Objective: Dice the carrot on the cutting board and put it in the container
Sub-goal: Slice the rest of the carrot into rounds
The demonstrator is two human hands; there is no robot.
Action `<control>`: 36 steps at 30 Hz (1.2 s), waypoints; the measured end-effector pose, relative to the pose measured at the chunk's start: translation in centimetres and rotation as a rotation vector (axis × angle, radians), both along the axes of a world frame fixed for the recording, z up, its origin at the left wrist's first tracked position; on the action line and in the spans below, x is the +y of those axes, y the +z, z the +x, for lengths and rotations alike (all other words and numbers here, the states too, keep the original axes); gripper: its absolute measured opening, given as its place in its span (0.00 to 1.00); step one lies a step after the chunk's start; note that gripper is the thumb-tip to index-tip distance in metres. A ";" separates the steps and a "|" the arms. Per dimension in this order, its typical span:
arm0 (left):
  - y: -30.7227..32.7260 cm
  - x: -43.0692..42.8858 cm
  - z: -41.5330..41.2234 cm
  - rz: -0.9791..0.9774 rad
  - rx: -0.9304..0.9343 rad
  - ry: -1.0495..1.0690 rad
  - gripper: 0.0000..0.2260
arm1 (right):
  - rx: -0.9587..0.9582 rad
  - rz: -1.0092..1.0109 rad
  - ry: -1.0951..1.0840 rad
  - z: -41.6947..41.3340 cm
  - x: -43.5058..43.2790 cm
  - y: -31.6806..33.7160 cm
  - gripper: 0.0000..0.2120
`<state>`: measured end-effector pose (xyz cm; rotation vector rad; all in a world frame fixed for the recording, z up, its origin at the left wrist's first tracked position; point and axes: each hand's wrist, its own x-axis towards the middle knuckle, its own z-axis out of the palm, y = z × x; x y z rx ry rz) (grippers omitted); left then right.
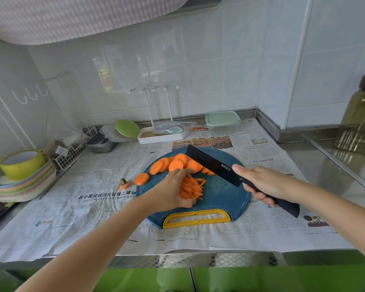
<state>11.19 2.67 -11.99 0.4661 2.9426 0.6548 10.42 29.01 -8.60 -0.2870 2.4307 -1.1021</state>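
Board edges first: we see bare room on the right half of the blue cutting board [219, 199]. Left hand [173, 190] cups the carrot strips [193, 187] mid-board, fingers curled round them and hiding part of the pile. Right hand [266, 184] clenches the knife [211, 163] handle, with the blade tilted over the carrot slices [177, 164] at the far rim; we can't tell if it touches them. Lidded container [222, 122] sits well behind on newspaper [93, 207] over a steel counter, with tiled walls around.
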 end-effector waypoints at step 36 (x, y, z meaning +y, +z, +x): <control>2.5 -0.7 0.2 -0.074 0.200 -0.041 0.06 | 0.044 -0.037 -0.102 0.3 1.1 0.1 0.32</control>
